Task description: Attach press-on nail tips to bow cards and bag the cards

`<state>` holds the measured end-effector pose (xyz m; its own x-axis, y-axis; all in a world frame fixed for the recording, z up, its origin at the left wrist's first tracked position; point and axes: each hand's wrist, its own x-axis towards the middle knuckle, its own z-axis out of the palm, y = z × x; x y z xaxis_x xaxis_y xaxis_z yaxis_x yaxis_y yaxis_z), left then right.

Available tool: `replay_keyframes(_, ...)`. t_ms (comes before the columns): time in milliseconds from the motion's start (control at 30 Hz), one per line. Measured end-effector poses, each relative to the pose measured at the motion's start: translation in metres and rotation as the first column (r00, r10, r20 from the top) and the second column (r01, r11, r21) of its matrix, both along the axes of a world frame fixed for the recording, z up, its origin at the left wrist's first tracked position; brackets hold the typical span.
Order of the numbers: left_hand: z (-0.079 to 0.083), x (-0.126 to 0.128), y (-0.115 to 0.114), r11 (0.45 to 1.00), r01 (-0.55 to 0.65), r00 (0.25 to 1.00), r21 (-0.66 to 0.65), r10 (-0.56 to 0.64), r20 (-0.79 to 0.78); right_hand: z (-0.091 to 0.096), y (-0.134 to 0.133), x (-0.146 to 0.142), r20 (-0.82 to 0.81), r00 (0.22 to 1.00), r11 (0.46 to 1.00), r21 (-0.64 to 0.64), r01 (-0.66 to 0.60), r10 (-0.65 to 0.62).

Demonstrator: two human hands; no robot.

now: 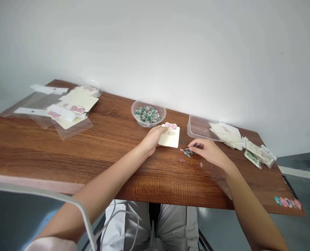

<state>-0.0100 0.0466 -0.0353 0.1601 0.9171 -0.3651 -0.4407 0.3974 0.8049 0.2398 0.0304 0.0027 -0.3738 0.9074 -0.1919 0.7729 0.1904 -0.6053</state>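
Bow-topped cream card lies on the wooden table near the clear bowl of green pieces, its edge held by the left hand. Right hand curls narrowly just above small loose beads; I cannot tell whether it holds one.

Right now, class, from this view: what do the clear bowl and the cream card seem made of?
The bowl looks like glossy clear plastic, contents showing through, though glass is possible. The card looks like matte paperboard, flat and stiff-edged.
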Motion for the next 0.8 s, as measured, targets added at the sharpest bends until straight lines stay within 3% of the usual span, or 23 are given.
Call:
replay_keyframes(300,0.005,0.003,-0.009,0.999,0.033,0.999,0.025,-0.033,-0.027,-0.007,-0.001,0.01,-0.054,0.994,0.992,0.089,-0.093,0.098)
replay_keyframes(633,0.017,0.0,-0.011,1.0,0.007,0.996,0.005,-0.007,-0.088,-0.017,-0.009,0.018,-0.054,0.996,0.937,0.345,-0.049,0.072)
replay_keyframes(800,0.019,0.0,-0.011,1.0,0.005,0.995,-0.003,-0.005,-0.1,-0.019,-0.009,0.019,-0.048,0.996,0.934,0.355,-0.051,0.073)
